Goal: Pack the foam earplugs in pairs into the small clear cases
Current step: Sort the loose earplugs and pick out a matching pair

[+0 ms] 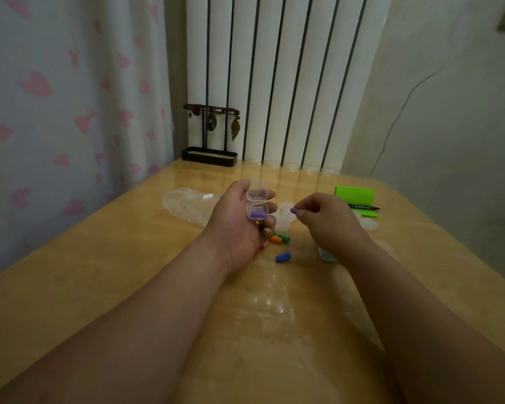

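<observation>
a glossy wooden table [99, 272]. at its far left corner stands a black jewellery stand [207, 157]. nearer lies a crumpled clear bag [187, 204]. far right is a green pad [354, 195]. mid-table, an orange earplug [275, 239] and a green earplug [284, 237] seemingly touch; a blue earplug [283, 257] lies nearer, apart.

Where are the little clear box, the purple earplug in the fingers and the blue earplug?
clear box [257, 203]: head view, where lid meets base.
purple earplug [294, 210]: head view, its rounded tip.
blue earplug [283, 257]: head view, its middle.

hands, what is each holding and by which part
Left hand holds the open case by its base; right hand pinches a purple earplug by one end.
</observation>
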The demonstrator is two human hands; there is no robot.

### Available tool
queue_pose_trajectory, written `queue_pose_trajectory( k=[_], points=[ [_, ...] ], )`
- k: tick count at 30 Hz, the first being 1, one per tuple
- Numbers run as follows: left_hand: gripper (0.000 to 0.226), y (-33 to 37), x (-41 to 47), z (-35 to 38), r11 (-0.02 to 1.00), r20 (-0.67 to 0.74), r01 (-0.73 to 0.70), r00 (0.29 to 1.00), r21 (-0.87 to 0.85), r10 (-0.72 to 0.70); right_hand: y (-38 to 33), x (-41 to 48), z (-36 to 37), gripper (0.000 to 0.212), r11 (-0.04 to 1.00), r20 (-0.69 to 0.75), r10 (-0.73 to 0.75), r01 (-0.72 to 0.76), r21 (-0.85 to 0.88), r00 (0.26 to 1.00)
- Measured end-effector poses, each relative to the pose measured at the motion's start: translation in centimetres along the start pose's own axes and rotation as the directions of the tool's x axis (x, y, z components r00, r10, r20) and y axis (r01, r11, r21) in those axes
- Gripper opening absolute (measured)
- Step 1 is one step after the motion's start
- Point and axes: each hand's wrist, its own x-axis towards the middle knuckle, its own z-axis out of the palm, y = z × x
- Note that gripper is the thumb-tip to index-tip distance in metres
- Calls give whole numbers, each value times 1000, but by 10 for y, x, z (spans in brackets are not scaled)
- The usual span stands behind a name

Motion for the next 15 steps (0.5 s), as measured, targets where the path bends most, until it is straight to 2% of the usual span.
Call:
queue_pose_trajectory(
  k=[3,6,11,13,15],
  points=[
    [53,-3,0,1,1000,23,16,1000,14,-17,-1,-12,-4,13,988,-65,-38,47,148,997],
    [53,-6,2,0,999,37,43,998,22,-44,-14,-21,-10,10,959,-130,-148,175,224,980],
    [55,-13,6,-6,996,164,92,982,-14,-89,-32,-38,1,6,933,-34,-342,344,108,939],
    [57,-14,8,-7,996,179,91,980,-21,-86,-31,-40,6,7,927,-7,-376,376,19,927],
    [60,-15,8,-7,995,206,93,975,-18,-88,-28,-40,8,7,929,5,-371,371,5,929]
  ],
)
